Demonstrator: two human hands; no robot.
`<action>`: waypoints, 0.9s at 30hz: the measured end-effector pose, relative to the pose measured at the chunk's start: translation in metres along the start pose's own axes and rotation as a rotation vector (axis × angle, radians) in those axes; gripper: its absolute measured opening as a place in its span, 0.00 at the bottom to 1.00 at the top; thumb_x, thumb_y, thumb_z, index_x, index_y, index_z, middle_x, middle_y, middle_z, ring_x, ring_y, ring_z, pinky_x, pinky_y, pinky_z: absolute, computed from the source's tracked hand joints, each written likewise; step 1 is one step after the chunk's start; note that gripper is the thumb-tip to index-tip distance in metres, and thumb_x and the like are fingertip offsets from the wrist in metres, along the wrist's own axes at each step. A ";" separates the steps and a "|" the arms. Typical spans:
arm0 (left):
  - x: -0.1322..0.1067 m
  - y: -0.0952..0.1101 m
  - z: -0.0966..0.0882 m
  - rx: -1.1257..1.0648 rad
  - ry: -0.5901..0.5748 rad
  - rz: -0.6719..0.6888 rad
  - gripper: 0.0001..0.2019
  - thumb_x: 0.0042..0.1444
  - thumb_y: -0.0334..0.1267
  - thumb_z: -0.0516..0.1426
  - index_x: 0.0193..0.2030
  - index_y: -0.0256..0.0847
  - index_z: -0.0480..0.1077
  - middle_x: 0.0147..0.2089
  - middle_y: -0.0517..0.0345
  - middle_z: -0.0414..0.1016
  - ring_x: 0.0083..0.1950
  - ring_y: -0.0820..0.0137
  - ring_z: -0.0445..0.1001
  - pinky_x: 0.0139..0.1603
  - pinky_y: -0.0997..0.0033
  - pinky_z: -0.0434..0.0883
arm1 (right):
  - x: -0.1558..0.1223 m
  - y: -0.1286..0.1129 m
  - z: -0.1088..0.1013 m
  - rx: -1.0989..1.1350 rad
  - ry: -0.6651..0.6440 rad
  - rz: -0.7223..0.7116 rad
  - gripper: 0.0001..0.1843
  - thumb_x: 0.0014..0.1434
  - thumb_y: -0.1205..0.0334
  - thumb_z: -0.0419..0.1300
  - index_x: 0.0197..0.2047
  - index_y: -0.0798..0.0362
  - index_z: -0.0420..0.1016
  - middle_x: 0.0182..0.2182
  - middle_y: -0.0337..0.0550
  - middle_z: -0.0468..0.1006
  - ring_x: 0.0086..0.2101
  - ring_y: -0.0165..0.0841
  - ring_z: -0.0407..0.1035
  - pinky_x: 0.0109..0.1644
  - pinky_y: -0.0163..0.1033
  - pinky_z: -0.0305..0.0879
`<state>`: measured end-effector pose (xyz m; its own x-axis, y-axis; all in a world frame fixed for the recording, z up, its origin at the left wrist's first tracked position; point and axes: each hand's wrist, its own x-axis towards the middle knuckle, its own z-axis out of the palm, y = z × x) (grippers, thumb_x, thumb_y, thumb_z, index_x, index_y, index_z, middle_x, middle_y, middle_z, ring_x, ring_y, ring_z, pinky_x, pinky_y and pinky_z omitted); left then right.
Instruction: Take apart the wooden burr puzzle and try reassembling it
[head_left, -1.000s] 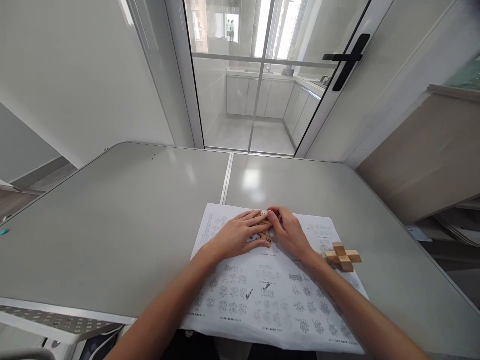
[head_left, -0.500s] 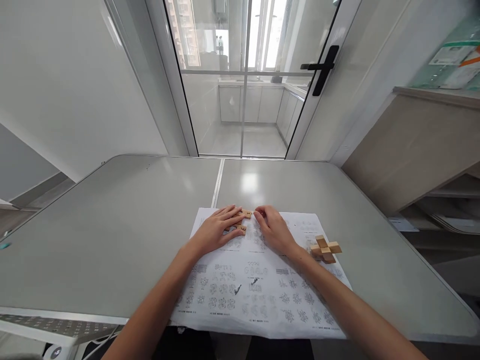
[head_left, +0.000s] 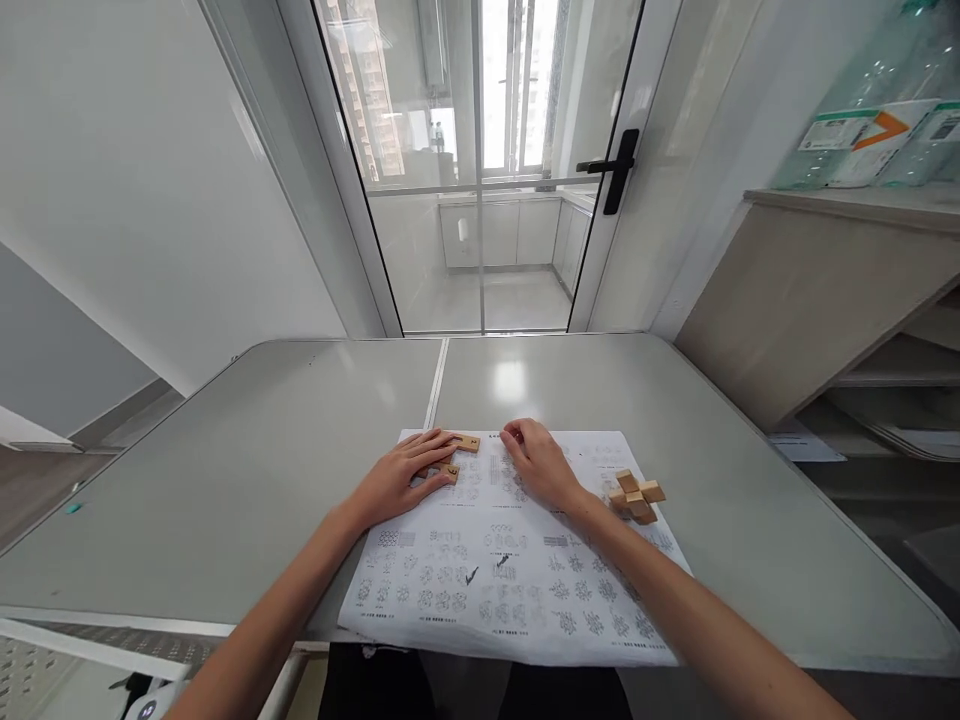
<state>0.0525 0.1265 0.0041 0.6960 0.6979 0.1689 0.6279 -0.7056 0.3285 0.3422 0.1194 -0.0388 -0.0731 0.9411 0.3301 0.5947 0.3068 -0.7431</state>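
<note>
My left hand point(head_left: 401, 475) lies with its fingers stretched out over flat wooden puzzle pieces at the back left of a printed sheet point(head_left: 517, 600). Two marked piece ends show past its fingers: an upper wooden piece point(head_left: 469, 443) and a lower wooden piece point(head_left: 452, 472). The rest of them is under the hand. To the right, apart from these pieces, my right hand point(head_left: 541, 462) rests over the sheet with its fingers curled in. Whatever may be between those fingertips is hidden. Beside my right forearm stands an interlocking wooden burr puzzle point(head_left: 636, 497), assembled into a cross shape.
The sheet carries rows of line drawings and two dark pen ticks. It lies on a grey table point(head_left: 225, 500) up to the front edge. Beyond is a glass door with a black handle point(head_left: 619, 170). Shelves with plastic bottles point(head_left: 870, 140) stand at right.
My left hand and the wooden pieces under it have shifted left, widening the gap to my right hand. My right hand stays curled. The camera view has tilted up a little.
</note>
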 end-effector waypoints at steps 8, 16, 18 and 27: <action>0.007 0.013 0.004 0.057 0.147 0.020 0.24 0.71 0.48 0.57 0.72 0.54 0.65 0.71 0.55 0.71 0.73 0.55 0.67 0.73 0.45 0.66 | 0.002 -0.002 0.000 -0.028 0.009 -0.022 0.11 0.74 0.55 0.52 0.43 0.49 0.72 0.41 0.47 0.79 0.44 0.42 0.72 0.50 0.49 0.68; 0.031 0.038 0.022 0.101 0.140 -0.017 0.20 0.69 0.48 0.57 0.65 0.50 0.68 0.66 0.50 0.73 0.66 0.53 0.71 0.68 0.46 0.68 | 0.002 -0.002 0.000 -0.050 0.013 -0.027 0.10 0.74 0.55 0.53 0.44 0.49 0.73 0.41 0.47 0.80 0.43 0.42 0.73 0.50 0.48 0.69; 0.037 0.037 0.029 0.090 0.167 -0.048 0.17 0.70 0.47 0.56 0.63 0.48 0.69 0.64 0.49 0.73 0.65 0.53 0.72 0.67 0.46 0.69 | 0.003 -0.001 0.000 -0.053 0.011 -0.029 0.10 0.74 0.55 0.53 0.44 0.49 0.73 0.41 0.46 0.80 0.44 0.42 0.73 0.50 0.48 0.69; 0.043 0.029 0.038 0.138 0.306 -0.173 0.12 0.69 0.43 0.55 0.55 0.46 0.71 0.55 0.48 0.74 0.56 0.53 0.74 0.59 0.46 0.73 | 0.003 -0.002 -0.001 -0.044 -0.004 -0.012 0.10 0.74 0.55 0.53 0.45 0.49 0.73 0.42 0.47 0.80 0.45 0.42 0.73 0.51 0.48 0.68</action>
<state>0.1139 0.1318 -0.0146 0.4522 0.7981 0.3980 0.7828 -0.5691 0.2518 0.3415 0.1217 -0.0359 -0.0836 0.9378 0.3369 0.6281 0.3121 -0.7128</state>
